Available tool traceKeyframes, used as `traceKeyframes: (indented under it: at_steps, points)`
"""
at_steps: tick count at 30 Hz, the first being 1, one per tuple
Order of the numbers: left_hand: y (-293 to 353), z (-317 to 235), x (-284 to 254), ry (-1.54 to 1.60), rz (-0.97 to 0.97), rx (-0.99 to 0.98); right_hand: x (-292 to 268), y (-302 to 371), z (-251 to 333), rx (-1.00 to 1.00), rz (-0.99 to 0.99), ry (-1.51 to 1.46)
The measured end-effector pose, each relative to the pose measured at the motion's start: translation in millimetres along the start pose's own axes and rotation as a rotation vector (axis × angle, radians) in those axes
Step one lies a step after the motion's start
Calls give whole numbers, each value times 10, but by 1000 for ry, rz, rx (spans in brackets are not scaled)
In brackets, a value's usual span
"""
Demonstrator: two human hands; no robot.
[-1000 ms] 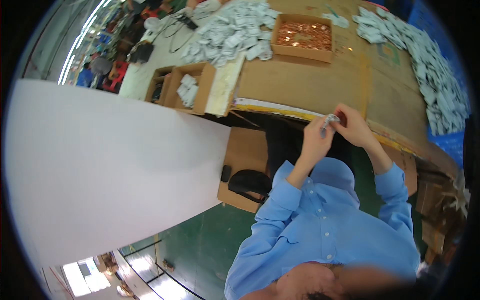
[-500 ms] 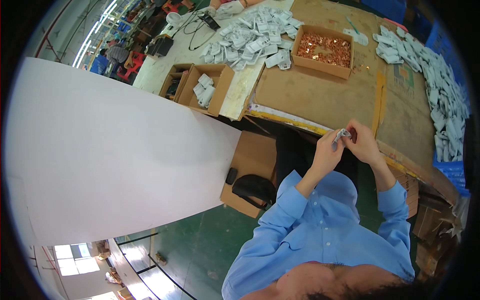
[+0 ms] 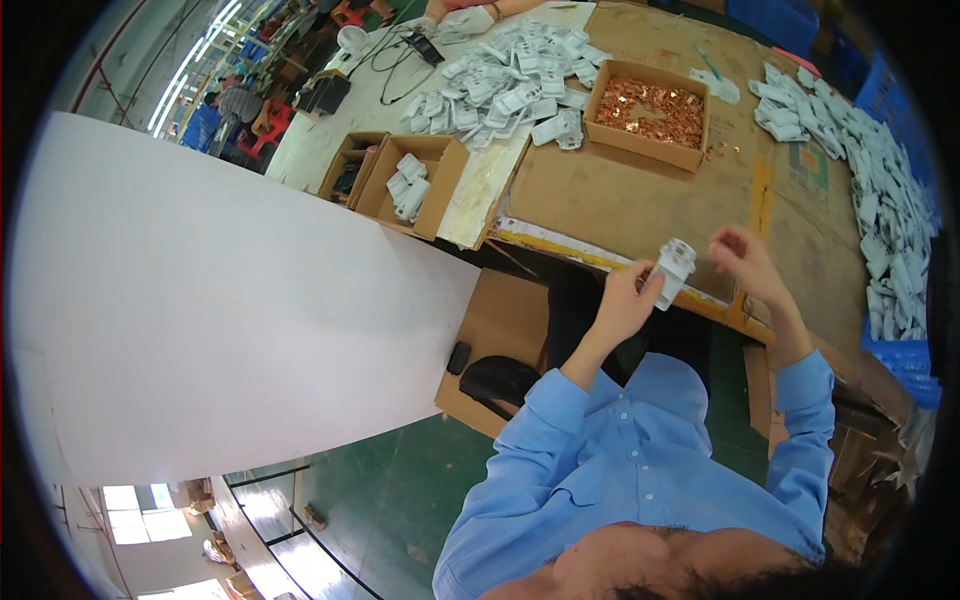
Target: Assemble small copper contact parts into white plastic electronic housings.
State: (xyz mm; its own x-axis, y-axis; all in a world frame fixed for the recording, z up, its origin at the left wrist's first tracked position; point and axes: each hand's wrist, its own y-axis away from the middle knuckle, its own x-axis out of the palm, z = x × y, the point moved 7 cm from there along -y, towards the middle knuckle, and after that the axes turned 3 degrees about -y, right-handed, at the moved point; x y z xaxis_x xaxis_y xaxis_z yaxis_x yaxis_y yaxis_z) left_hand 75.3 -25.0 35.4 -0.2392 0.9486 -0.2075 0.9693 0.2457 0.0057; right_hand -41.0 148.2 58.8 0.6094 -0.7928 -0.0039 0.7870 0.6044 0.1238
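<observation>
Our left grip [image 3: 624, 303] pinches the white plastic part [image 3: 676, 262] above the front edge of the table [image 3: 590, 200], while we cannot tell whether our curled right grip [image 3: 752, 266] holds anything; a loosened pinch could drop the part.

Holding white plastic part [image 3: 676, 268] in left hand [image 3: 626, 302], on near side of box [image 3: 645, 148] of copper-coloured pieces [image 3: 640, 118]. Holding curled right hand [image 3: 748, 264] just apart from that part, likewise nearer than box. Noted left of box: heap of pale parts [image 3: 512, 82]; farther left, open carton [image 3: 443, 190] with few inside. Noted right of box: long pale pile [image 3: 882, 190].
</observation>
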Motion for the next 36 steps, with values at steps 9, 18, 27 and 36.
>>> traceKeyframes:
  at_steps: [9, 18, 27, 36]
  points:
    - [-1061, 201, -1289, 131, -350, -106, -1494, -286, -455, -212, -721, 533]
    - [-2396, 108, -2722, -256, -956, 43, -1358, -360, -349, -219, -797, 528]
    - [-1910, 241, -1400, -160, -687, 330, -1406, -278, -404, -130, -836, 566]
    - [-1891, 550, -1088, -314, -595, 168, -1438, -288, -462, -62, -785, 376]
